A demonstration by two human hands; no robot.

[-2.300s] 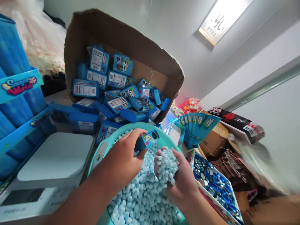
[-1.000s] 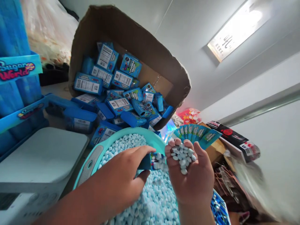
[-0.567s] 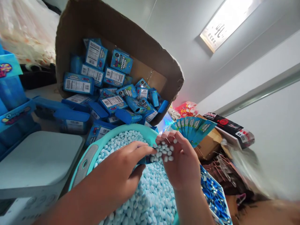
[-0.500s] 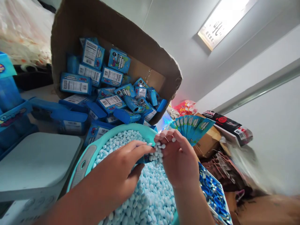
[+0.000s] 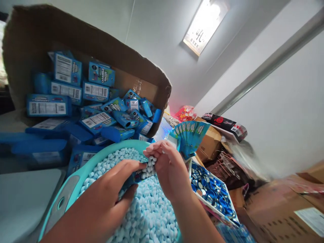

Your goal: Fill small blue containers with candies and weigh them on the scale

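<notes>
My left hand [image 5: 106, 199] grips a small blue candy box [image 5: 135, 176] over a teal basin [image 5: 73, 189] heaped with pale blue candies [image 5: 149, 216]. My right hand [image 5: 169, 168] is cupped against the box's open end with a few candies [image 5: 151, 163] between its fingers and the box. Both hands hover just above the candy heap, at the basin's far side.
A tilted cardboard carton [image 5: 83, 40] spills several blue candy boxes [image 5: 98, 118] behind the basin. A fan of flat teal boxes [image 5: 191, 135] stands to the right, above a tray of blue caps [image 5: 212, 192]. A white scale [image 5: 22, 199] sits at left; more cartons [image 5: 291, 209] at right.
My right hand, earlier holding a heap of candies palm up, has tipped against the box's opening and few candies remain in it. The view has swung to the right.
</notes>
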